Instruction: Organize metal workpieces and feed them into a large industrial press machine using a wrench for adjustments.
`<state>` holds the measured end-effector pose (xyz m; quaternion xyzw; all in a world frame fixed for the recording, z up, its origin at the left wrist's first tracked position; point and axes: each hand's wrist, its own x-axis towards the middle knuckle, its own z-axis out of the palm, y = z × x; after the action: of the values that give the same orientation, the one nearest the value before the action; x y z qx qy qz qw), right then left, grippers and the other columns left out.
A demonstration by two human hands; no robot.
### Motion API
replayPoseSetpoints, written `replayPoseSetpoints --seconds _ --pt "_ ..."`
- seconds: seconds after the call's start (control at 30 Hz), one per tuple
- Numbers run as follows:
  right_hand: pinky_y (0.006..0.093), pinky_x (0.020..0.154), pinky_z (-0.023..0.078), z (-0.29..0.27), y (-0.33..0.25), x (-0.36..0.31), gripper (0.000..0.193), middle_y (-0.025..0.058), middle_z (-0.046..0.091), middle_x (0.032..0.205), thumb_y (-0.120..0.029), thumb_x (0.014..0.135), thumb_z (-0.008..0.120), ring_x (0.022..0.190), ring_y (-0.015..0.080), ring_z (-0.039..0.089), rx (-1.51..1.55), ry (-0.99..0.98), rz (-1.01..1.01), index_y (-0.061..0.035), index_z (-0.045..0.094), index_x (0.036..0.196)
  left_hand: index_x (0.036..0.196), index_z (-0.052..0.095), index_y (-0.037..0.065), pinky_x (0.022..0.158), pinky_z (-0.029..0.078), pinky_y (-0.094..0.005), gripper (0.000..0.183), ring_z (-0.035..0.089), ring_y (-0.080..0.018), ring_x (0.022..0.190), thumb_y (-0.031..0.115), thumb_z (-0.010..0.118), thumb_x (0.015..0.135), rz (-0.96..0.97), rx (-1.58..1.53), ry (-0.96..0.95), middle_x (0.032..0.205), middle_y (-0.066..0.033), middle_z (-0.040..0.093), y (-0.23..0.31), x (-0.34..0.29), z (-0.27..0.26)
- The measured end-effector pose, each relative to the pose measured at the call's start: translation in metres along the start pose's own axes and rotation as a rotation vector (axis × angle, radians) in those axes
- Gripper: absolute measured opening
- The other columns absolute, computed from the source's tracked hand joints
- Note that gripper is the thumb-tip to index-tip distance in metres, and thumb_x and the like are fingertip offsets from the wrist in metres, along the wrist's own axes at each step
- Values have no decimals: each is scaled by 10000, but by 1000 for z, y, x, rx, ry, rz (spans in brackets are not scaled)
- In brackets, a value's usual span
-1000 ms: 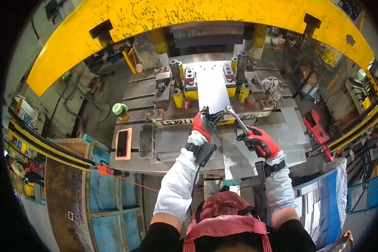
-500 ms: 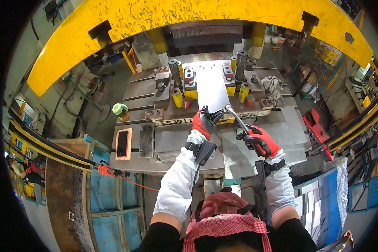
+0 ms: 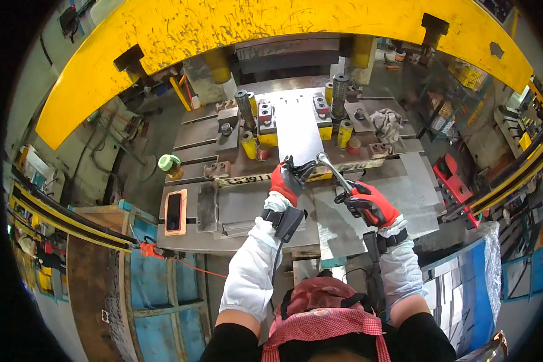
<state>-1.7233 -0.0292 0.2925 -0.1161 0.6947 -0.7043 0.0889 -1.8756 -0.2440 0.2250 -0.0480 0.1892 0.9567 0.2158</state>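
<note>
A pale flat metal sheet (image 3: 300, 134) lies between the guide posts of a press die, its near end toward me. My left hand (image 3: 291, 180), in a red and black glove, is at the near left corner of that sheet. Its fingers look spread apart, though the contact with the sheet is hard to make out. In my right hand (image 3: 371, 204), gloved alike, is a metal-shafted tool (image 3: 338, 173) with a round head and a red grip. The tool's head is by the sheet's near right corner; whether it touches cannot be told.
A yellow press beam (image 3: 271, 18) arches overhead. Stacked grey sheets (image 3: 244, 205) lie left of my left hand; a larger plate (image 3: 380, 187) lies at right. A phone (image 3: 174, 211), a green-capped bottle (image 3: 170, 164) and a grey rag (image 3: 387, 123) are on the press table. A red tool stand (image 3: 452, 184) is far right.
The whole view has shifted slightly. Both hands, the tool and the metal sheet keep nearly the same places relative to one another.
</note>
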Motion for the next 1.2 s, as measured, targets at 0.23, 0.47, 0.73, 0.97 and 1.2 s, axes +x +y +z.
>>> replayPoseSetpoints --seconds 0.23,0.47,0.73,0.97,1.2 --pt "296 545 405 -2 -2 0 168 81 519 778 -89 854 530 602 174 492 -43 -22 -18 -25 607 989 1105 437 -68 797 542 -449 327 609 -404 888 208 382 940 2 35 25 988 -306 570 0 1 5" --pt "260 537 390 13 -20 -2 236 40 497 734 -157 854 567 593 117 471 35 35 40 4 565 1028 1127 412 -22 818 532 -454 291 598 -412 921 201 357 948 27 63 83 1023 -319 557 0 -3 5" --pt "294 589 433 -6 21 -2 247 81 528 820 -209 867 557 656 195 534 -122 -15 -120 -5 608 997 1236 375 42 854 513 -454 362 571 -421 994 231 397 928 -39 13 36 1154 -310 508 2 -4 5" --pt "325 651 458 -10 37 -1 253 131 544 941 -190 898 467 763 254 556 -354 -16 -285 -34 609 1037 1243 375 -30 905 482 -453 401 541 -413 1054 211 350 924 -333 -285 -138 1180 -297 495 14 13 -20" --pt "300 616 455 -6 21 1 268 89 538 922 -218 916 469 711 175 537 -165 -38 -58 -42 598 1072 1148 391 -81 834 522 -439 383 587 -416 935 232 412 928 89 55 -102 1059 -339 532 -2 6 -11"
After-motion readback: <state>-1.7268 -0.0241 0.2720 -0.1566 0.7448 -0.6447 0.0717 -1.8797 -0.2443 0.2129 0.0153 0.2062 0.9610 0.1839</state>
